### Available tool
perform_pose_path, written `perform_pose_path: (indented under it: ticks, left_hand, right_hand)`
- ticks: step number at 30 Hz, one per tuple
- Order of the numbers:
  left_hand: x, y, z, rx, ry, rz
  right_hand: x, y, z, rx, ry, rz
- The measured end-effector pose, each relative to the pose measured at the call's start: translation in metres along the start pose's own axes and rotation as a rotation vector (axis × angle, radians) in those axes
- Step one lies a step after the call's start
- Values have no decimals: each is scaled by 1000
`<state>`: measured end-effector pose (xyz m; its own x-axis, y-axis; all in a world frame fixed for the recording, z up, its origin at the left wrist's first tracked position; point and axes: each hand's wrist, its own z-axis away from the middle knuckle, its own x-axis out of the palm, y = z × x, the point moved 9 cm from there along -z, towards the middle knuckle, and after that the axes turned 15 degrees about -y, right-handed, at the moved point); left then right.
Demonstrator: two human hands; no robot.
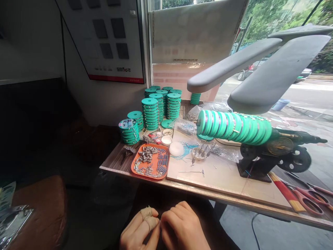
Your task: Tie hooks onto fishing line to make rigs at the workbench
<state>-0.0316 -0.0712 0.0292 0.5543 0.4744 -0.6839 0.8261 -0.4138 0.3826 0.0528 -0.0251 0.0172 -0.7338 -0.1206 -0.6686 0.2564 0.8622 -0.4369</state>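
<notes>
My left hand and my right hand meet in front of my lap, below the table's front edge. Beige tape wraps two fingers of the left hand. Thumb and fingers of each hand press together in a pinch, and whatever is between them is too small or hidden to make out. Nearest on the table lies an orange tray with grey cylindrical weights, dark springs and small metal parts. A thin metal rod with a hooked end rests on the pale board.
Green line spools stand stacked at the back left. More spools sit on a black geared winder at right, under grey fan blades. Scissors lie at the right edge. Small white dishes stand behind the tray.
</notes>
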Motion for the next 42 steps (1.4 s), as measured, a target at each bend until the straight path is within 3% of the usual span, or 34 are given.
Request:
perform_pose_path:
  ticks: [37,42]
  left_hand:
    - [2,1,-4,21,-30,-16]
    - [9,-3,2,42,-103,-38]
  right_hand:
    - [-3,-2,-3,-7,-3,55]
    - [-2,-2,-3,-9,7,76]
